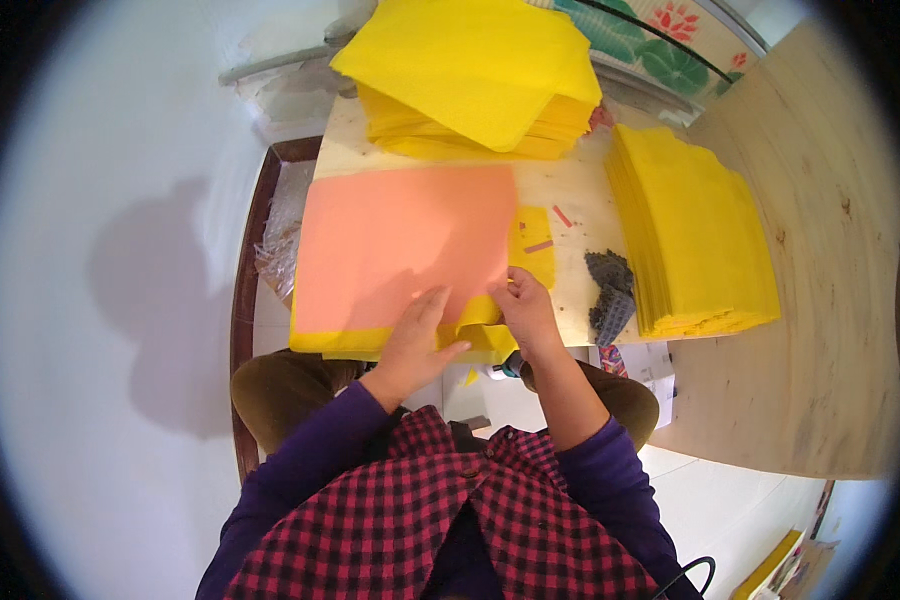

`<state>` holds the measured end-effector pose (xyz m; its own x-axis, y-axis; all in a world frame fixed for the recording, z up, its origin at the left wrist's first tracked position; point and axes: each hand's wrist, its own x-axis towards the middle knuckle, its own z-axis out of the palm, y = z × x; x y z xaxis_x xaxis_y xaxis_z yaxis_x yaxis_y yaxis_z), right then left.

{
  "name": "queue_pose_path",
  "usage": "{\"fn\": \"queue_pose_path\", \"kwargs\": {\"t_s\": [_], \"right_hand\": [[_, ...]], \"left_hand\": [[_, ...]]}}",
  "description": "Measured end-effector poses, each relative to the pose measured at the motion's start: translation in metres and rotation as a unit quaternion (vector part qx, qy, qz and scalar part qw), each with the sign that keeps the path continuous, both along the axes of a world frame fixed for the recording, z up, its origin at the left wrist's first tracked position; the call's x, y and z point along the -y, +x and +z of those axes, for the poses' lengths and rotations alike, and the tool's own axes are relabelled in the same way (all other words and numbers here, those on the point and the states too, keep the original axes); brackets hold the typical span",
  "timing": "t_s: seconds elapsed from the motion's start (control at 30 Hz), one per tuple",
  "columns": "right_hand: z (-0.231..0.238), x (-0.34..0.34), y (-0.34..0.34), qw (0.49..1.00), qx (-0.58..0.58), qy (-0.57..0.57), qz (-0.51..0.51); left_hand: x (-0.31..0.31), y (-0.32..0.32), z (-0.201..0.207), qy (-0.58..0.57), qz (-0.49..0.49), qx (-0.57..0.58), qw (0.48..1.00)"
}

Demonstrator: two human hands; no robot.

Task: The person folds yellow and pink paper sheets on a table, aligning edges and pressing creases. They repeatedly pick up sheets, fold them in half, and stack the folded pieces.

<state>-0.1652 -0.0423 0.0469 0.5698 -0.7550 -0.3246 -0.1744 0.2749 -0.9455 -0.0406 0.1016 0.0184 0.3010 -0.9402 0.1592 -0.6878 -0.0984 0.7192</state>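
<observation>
A salmon-pink sheet [400,230] lies on the table over yellow sheet material [338,342], which shows as a strip along its near edge. My left hand [415,345] rests on the near edge of the pink sheet, its fingers stretched out and the thumb apart. At the sheet's near right corner my right hand [525,310] is closed in a pinch. The yellow material bends up in a fold between my hands. What exactly sits between the right fingertips is too small to make out.
A tall stack of yellow sheets [470,75] stands at the far side of the pale wooden table [570,260]. Another yellow stack [690,240] is at the right. Dark grey crumbly pieces [610,290] and small pink scraps [562,215] lie between. A white wall [100,400] borders the left.
</observation>
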Motion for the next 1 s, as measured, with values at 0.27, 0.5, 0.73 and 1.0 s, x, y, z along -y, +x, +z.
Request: {"fn": "queue_pose_path", "kwargs": {"t_s": [0.27,0.5,0.73,1.0], "right_hand": [[-0.009,0.012,-0.003,0.998,0.051,0.048,-0.009],[-0.031,0.104,-0.035,0.861,-0.232,-0.452,0.016],[-0.039,0.131,-0.032,0.804,-0.274,-0.524,0.069],[-0.033,0.135,-0.033,0.814,-0.301,-0.491,0.076]], "left_hand": [[0.033,-0.007,-0.026,-0.079,0.076,-0.222,0.969],[0.031,-0.005,-0.028,-0.018,0.13,-0.194,0.972],[0.032,-0.006,-0.033,-0.05,0.127,-0.23,0.964],[0.034,-0.008,-0.027,-0.071,0.121,-0.205,0.969]]}}
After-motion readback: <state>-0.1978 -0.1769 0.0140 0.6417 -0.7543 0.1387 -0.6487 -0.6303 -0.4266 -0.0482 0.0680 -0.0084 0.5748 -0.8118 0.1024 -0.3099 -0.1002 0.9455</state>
